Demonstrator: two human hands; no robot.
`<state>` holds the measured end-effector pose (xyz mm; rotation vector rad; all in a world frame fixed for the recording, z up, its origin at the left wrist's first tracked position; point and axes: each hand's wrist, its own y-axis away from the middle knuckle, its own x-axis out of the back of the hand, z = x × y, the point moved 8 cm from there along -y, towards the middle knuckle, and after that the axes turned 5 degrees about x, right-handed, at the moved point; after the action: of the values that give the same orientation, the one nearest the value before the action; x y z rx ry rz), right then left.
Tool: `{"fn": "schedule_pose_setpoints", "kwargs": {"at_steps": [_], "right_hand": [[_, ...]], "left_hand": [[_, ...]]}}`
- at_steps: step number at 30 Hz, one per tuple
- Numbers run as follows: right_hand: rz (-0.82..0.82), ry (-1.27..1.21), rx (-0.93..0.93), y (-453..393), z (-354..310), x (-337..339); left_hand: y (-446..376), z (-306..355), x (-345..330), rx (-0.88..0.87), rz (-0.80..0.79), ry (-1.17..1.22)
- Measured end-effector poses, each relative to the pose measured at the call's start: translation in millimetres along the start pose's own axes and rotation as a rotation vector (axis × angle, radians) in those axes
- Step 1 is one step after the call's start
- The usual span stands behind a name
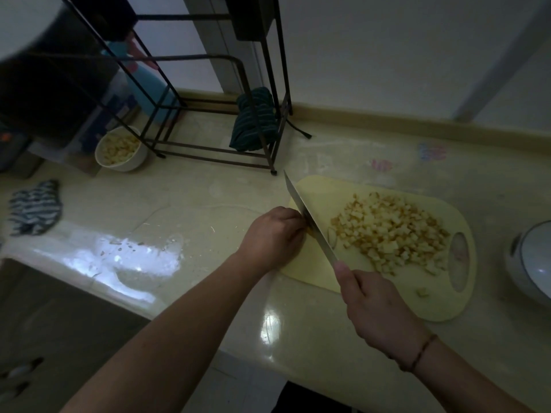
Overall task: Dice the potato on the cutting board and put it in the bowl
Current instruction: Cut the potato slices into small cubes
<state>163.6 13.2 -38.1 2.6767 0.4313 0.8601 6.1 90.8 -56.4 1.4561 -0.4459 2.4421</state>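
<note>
We hold the last potato bit (310,232) under curled left hand (272,235); right hand (377,305) grips knife (310,220), blade just right of it, bowl (120,153) far left.

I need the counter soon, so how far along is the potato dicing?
Well along. The bowl already holds cubes, and a big pile of diced potato sits on the cutting board. In hand: the right hand holds the knife against a small piece under the left hand. Left: finishing that piece and moving the pile to the bowl.
</note>
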Motion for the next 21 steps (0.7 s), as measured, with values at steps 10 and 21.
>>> {"fn": "schedule_pose_setpoints", "kwargs": {"at_steps": [10,21], "right_hand": [[-0.002,0.019,0.016,-3.2,0.9,0.1],[-0.027,0.027,0.009,-17.1,1.5,-7.9]], "left_hand": [[0.2,-0.6,-0.6,0.004,-0.008,0.012],[0.7,1.0,3.0,0.009,-0.003,0.031]]}}
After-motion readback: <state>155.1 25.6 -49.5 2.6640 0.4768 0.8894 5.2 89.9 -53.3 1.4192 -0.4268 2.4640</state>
